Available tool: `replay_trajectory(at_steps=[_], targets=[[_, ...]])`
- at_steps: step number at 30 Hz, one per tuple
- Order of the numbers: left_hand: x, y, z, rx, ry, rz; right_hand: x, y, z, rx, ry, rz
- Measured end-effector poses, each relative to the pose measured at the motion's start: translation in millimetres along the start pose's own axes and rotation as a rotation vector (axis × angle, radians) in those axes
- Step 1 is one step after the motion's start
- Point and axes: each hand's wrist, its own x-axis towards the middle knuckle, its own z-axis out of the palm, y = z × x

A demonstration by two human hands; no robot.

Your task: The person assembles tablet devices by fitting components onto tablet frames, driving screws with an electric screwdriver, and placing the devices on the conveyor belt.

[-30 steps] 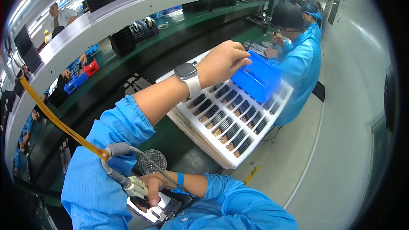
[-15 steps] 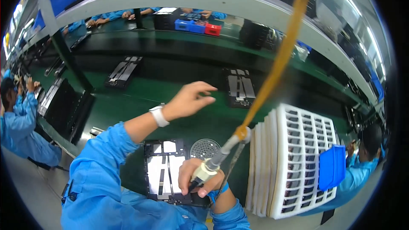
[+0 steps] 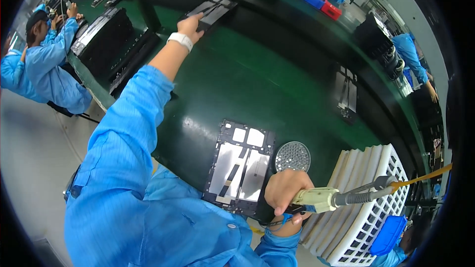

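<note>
My left hand, a white band on its wrist, reaches to an opened tablet at the far left. Its thumb and forefinger are apart at the tablet's near edge; no firm grip shows. My right hand is closed round a pale electric screwdriver, tilted over sideways, with its cable end to the right. The screwdriver's tip is hidden. Just left of that hand, another opened tablet with silvery battery panels lies on the green table. A round dish of small holes stands beside it.
White grid trays stand stacked on edge at the right, with a blue bin against them. A third opened tablet lies at the back right. Dark stacked units and a green post are at the left. Co-workers sit around.
My view has turned and shifted. My left hand has stretched out to the far-left tablet. My right hand keeps hold of the screwdriver, which has swung from upright to lying sideways.
</note>
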Motion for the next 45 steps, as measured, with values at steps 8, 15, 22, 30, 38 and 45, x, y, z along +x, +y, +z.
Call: replay_trajectory(at_steps=[8, 15, 22, 30, 38, 45], targets=[[45, 13, 1, -0.079, 0.145, 0.001, 0, 4, -11, 0.015, -0.036, 0.033], [71, 21, -10, -0.088, 0.238, 0.017, 3, 9, -20, -0.038, -0.078, 0.043], [31, 24, 28, 0.376, 0.273, 0.071, -2, 9, -25, -0.096, 0.038, 0.022], [81, 46, -75, 0.154, -0.489, -0.144, -1, 5, -28, -0.16, 0.1, 0.07], [8, 74, -120, 0.549, -0.785, -0.282, -5, 5, -29, -0.213, 0.128, 0.082], [-25, 71, -144, 0.814, -0.6, -0.147, -8, 7, -24, -0.279, 0.221, 0.087]])
